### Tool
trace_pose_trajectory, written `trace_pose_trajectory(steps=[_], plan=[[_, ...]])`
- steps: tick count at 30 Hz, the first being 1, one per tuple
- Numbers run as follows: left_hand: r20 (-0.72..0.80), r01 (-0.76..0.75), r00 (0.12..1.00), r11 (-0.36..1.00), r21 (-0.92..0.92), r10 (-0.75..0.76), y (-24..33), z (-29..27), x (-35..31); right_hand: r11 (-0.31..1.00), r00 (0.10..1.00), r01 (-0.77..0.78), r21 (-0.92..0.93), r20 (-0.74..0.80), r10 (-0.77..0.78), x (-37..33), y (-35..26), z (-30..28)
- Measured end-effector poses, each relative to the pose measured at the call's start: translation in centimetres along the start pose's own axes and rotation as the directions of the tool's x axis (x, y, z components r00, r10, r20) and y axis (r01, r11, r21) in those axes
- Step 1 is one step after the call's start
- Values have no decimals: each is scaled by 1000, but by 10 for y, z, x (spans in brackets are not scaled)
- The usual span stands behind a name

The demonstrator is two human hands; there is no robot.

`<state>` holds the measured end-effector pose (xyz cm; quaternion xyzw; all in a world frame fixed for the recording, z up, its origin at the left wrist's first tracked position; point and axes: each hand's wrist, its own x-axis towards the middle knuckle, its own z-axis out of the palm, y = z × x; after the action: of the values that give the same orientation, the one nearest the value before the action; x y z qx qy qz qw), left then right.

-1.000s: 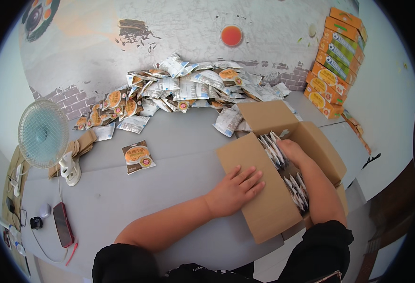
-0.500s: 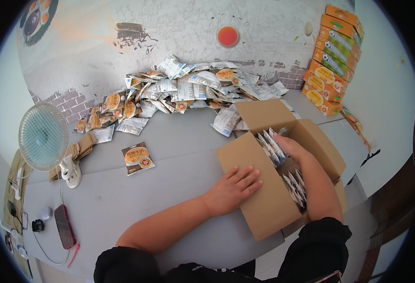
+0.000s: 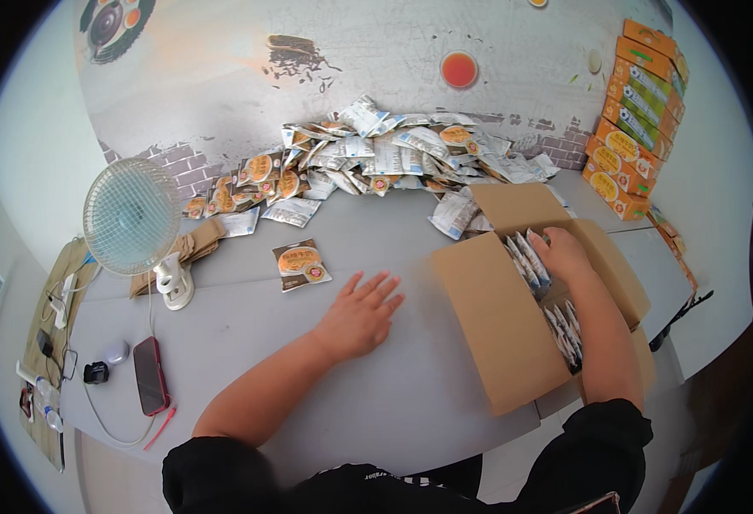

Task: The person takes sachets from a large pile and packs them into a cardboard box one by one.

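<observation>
Packets [image 3: 393, 158] lie heaped along the back of the table [image 3: 432, 403], and more stand on edge in the box [image 3: 505, 343] towards its right, in a far row [image 3: 526, 259] and a near row [image 3: 565, 334]. Handling the rows well, I judge, means keeping packets upright, square and snug without creasing their edges, and steadying the box if it slides. The right hand [image 3: 560, 253] is inside at the far row, fingers bent; whether it grips a packet or only presses, I cannot tell. The left hand [image 3: 357, 317] looks empty, fingers spread over the table near a loose packet [image 3: 302, 265] lying brown-and-orange face up. Half a second ago it lay on the box's left flap; now it is clear of it, while the right stays at the far row
</observation>
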<state>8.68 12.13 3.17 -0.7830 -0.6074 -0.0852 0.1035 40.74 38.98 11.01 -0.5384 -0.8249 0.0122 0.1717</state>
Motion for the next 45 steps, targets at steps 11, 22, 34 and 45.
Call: trace_pose_trajectory(steps=[11,22,34,45], plan=[[-2,658,746,737,-152,-666,-112,14,-68,785,797,604,137,-86,-598,-41,-182,26],[-129,509,679,590,-627,-723,-105,-10,-92,137,789,-562,816,578,-209,-82,-317,121],[-335,231,585,548,-804,-739,-53,-30,-153,-316,836,-479,819,316,-449,-156,-364,104],[82,205,633,65,-977,-770,-27,-27,-141,49,905,-58,997,73,-419,-160,-353,103]])
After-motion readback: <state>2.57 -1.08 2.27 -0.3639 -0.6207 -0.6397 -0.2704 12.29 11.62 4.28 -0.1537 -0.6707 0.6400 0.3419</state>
